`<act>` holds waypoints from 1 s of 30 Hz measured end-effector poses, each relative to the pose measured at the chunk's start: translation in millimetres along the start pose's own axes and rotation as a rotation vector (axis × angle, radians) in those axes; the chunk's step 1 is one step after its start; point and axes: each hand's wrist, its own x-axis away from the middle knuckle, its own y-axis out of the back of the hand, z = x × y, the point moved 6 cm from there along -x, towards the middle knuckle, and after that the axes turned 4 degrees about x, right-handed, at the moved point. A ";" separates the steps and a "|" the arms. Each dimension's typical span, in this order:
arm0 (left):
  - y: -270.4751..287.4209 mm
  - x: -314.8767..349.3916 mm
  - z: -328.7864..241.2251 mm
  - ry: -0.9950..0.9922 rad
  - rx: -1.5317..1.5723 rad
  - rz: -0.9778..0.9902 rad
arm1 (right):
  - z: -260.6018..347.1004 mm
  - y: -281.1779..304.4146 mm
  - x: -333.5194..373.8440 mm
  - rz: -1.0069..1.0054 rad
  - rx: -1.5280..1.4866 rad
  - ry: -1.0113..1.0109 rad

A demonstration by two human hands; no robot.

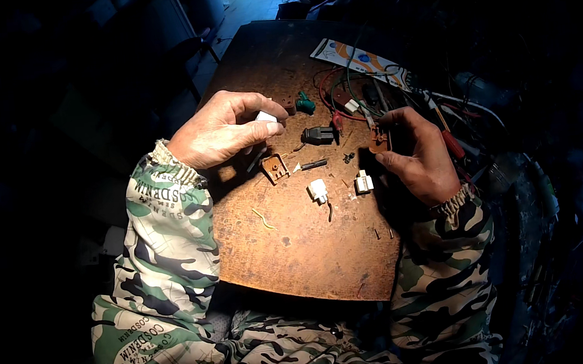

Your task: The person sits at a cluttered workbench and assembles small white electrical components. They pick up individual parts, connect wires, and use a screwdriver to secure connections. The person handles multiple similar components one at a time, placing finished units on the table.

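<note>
While your left hand (220, 131) hovers over the far left of the wooden table (257, 259), its thumb and fingers pinch a small white piece (266, 117), which they partly cover. Your right hand (426, 162) is near the table's right edge, and its thumb and fingers grip a brown plastic part (378, 140) whose inner side is partly visible. The two held pieces are well apart, with a black connector (316, 136) lying on the table between them.

Just below your left hand, a brown casing (276, 170) lies with its hollow side up, near a short dark tube (314, 165). Closer to you are a white connector (317, 190), a cream block (364, 182) to its right and a bent piece of yellow wire (263, 218) to its left. Two small screws (377, 234) are near the right edge. Farther off, you have a green clip (304, 103) and a red clip (337, 123), and beyond them a patterned white-and-orange strip (339, 52) lies slantwise. To the right of your right hand is a red handle (452, 144).
</note>
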 end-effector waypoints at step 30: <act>-22.6 23.1 15.9 -0.200 -0.604 0.045 | 24.3 -18.9 3.9 0.075 -0.231 -0.088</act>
